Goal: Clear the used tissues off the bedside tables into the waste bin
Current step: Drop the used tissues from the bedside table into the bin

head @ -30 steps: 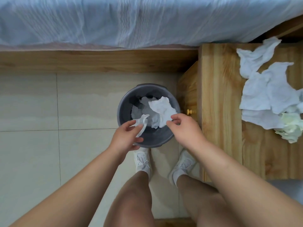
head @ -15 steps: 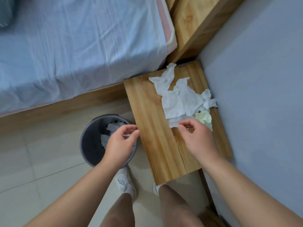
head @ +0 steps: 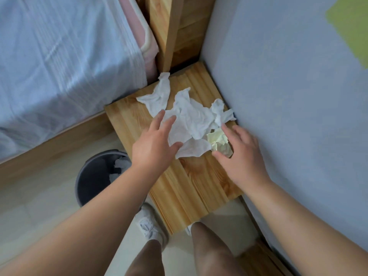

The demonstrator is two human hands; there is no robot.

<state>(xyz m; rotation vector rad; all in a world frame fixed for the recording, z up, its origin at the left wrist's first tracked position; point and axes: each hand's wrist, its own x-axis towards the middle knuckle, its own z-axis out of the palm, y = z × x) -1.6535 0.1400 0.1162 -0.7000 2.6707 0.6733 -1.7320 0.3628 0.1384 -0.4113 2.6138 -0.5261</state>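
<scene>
A pile of crumpled white tissues (head: 191, 116) lies on the far half of the wooden bedside table (head: 189, 188). A pale yellow tissue (head: 218, 139) sits at the pile's right edge. My left hand (head: 157, 144) lies flat with straight fingers on the left side of the white pile. My right hand (head: 242, 156) curls its thumb and fingers round the yellow tissue. The grey waste bin (head: 83, 176) stands on the floor left of the table, with white tissues (head: 119, 165) inside; my left forearm hides part of it.
The bed (head: 59, 56) with a light blue sheet runs along the left. A wooden headboard post (head: 175, 26) rises behind the table. A grey wall (head: 288, 96) borders the table's right edge. My white shoes (head: 149, 226) stand on the tiled floor at the table's front.
Both hands let go of tissues over the bin and swung right to the table. The left hand now rests on the white pile; the right hand has closed round the yellow tissue.
</scene>
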